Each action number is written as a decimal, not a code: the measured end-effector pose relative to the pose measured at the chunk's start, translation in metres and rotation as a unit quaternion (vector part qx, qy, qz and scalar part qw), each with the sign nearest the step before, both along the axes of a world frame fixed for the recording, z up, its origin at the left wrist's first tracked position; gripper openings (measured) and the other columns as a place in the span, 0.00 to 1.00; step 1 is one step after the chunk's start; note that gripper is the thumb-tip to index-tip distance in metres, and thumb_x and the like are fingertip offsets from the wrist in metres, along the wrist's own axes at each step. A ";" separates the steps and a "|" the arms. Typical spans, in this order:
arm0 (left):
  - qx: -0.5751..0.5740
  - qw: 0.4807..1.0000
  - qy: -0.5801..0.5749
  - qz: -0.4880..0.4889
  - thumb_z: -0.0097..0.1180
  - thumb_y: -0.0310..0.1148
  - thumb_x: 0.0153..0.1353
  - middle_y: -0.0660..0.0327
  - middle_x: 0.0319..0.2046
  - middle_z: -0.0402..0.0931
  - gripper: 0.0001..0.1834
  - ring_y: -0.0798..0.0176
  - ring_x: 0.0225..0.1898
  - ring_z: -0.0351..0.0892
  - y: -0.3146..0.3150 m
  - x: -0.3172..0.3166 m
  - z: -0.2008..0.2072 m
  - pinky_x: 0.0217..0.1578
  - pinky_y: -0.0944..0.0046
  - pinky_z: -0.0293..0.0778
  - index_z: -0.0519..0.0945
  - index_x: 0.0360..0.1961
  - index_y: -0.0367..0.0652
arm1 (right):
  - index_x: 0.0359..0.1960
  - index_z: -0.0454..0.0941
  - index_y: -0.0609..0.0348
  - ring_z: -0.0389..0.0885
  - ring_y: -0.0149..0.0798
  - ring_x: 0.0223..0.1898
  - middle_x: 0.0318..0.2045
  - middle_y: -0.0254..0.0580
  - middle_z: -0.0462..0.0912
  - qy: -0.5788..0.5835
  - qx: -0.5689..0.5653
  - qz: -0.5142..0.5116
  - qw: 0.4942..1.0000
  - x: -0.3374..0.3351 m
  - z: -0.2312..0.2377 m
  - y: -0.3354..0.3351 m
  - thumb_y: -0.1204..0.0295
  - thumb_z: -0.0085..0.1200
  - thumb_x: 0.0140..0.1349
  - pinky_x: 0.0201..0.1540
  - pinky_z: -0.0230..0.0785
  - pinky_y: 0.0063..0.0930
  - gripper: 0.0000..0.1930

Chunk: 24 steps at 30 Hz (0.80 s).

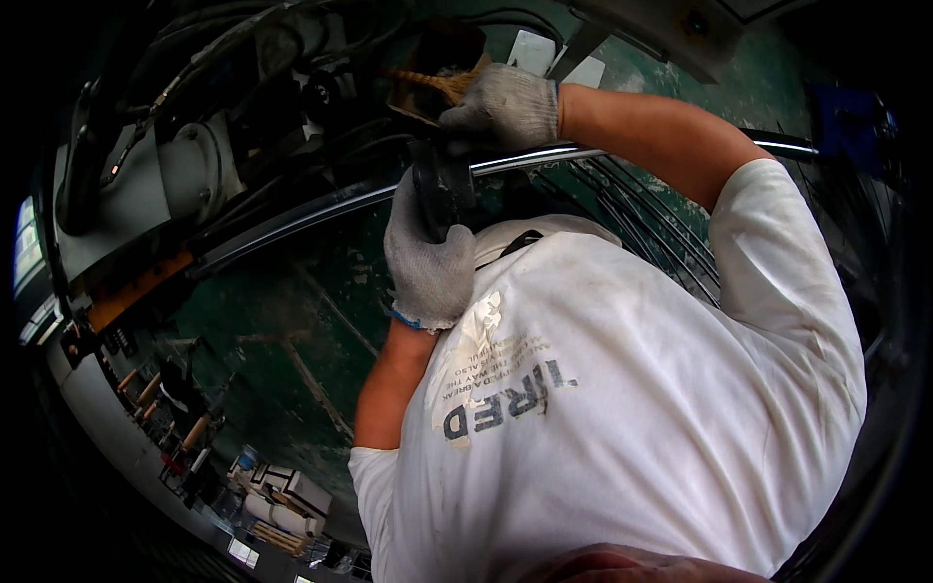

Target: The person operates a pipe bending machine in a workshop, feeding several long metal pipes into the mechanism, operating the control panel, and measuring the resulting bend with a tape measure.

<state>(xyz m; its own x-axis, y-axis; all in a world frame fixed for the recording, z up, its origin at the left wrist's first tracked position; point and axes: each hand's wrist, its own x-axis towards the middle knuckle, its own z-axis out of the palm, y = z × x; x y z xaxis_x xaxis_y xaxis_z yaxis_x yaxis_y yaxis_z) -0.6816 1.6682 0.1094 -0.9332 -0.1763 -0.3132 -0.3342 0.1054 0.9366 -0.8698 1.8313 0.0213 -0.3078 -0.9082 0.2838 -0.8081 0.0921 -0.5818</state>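
Observation:
A grey knitted glove covers my left hand (pixel 432 255), which is closed around a dark, block-shaped part (pixel 442 189) with the thumb toward me. That part stands against a shiny metal rail (pixel 360 194); whether it is fixed there I cannot tell. Beyond the rail, my right hand (pixel 510 105), gloved the same way, has its fingers curled round a straw-coloured brush-like thing (pixel 442 85). The brush's strands reach left over a brownish open box (pixel 416 102) with a dark inside. My right fingertips are partly in shadow.
Grey machinery with a round casing (pixel 190 180) and dark hoses stands at the left, above an orange beam (pixel 141 290). Several thin dark rods (pixel 646 219) lie right of my waist. White flat pieces (pixel 533 52) sit beyond my right hand. Handled tools (pixel 199 428) lie at lower left.

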 end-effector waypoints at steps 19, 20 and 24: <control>-0.009 1.000 -0.011 0.013 0.46 0.20 0.50 0.49 0.57 0.77 0.41 0.58 0.57 0.78 0.005 -0.002 0.006 0.62 0.61 0.72 0.66 0.72 0.27 | 0.48 0.89 0.54 0.89 0.51 0.39 0.37 0.51 0.89 -0.139 0.174 -0.081 0.972 0.012 0.039 -0.005 0.60 0.62 0.70 0.46 0.80 0.44 0.14; -0.012 1.000 -0.009 0.009 0.46 0.20 0.50 0.49 0.57 0.77 0.41 0.58 0.58 0.79 0.005 -0.002 0.006 0.62 0.62 0.72 0.67 0.72 0.27 | 0.48 0.89 0.54 0.89 0.50 0.39 0.37 0.50 0.90 -0.175 0.198 -0.094 0.960 0.012 0.046 -0.008 0.60 0.61 0.70 0.47 0.80 0.43 0.14; -0.023 0.999 -0.015 0.018 0.45 0.20 0.50 0.49 0.56 0.78 0.41 0.57 0.58 0.79 0.006 -0.002 0.010 0.63 0.61 0.72 0.67 0.72 0.28 | 0.49 0.90 0.55 0.90 0.45 0.41 0.40 0.47 0.91 -0.254 0.250 -0.128 0.926 0.010 0.056 -0.014 0.60 0.62 0.70 0.50 0.81 0.38 0.15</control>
<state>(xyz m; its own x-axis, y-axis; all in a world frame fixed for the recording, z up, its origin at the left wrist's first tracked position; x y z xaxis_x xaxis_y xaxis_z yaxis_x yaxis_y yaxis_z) -0.6837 1.6741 0.1191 -0.9164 -0.2238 -0.3317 -0.3662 0.1352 0.9207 -0.8602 1.8174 0.0775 -0.5089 -0.7665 -0.3918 -0.3577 0.6023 -0.7137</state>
